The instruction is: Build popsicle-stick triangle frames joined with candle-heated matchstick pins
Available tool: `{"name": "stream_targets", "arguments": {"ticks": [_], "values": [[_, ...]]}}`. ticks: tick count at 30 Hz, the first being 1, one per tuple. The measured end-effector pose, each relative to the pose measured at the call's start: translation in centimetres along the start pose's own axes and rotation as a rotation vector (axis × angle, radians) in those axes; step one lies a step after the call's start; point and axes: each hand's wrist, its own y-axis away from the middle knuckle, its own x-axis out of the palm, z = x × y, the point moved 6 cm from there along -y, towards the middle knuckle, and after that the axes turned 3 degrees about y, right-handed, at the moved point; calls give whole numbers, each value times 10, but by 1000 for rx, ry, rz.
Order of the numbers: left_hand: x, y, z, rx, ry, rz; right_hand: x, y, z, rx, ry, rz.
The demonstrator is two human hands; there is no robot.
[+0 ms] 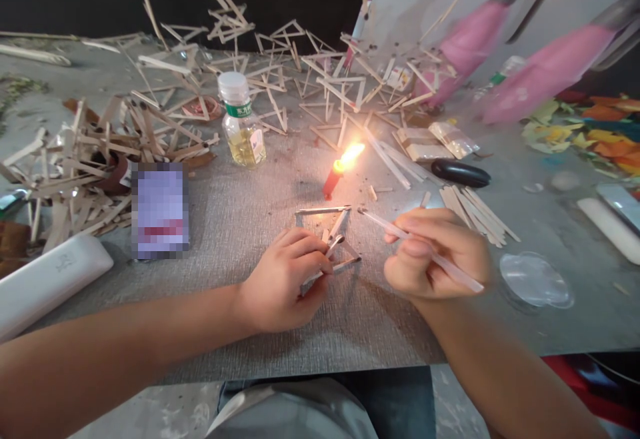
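My left hand is closed on a small frame of joined wooden sticks, its fingertips pinching one stick near a dark joint. Part of that frame is hidden under the fingers. Between thumb and fingers, my right hand grips a translucent glue stick, whose darkened tip points left toward the frame without touching it. Just beyond both hands, a short red candle burns upright, its flame leaning to the right.
A bottle of yellowish liquid stands behind the left hand. Joined-stick shapes crowd the back, and a stick pile lies left. Spare glue sticks, a black oval object, loose wooden sticks and a clear plastic lid lie right.
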Motion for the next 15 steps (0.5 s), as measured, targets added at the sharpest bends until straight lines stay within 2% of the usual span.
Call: {"name": "stream_targets", "arguments": {"ticks": [7,11,15], "values": [[-8,1,-5,-6,11,-55,1,-5,-6,-18,-23,-54],[-16,3,0,-25,147,-183,0,-8,-9,10,-18,-81],[-23,1,16,-120,374,-337,1,-8,-10,29,-24,-66]]}}
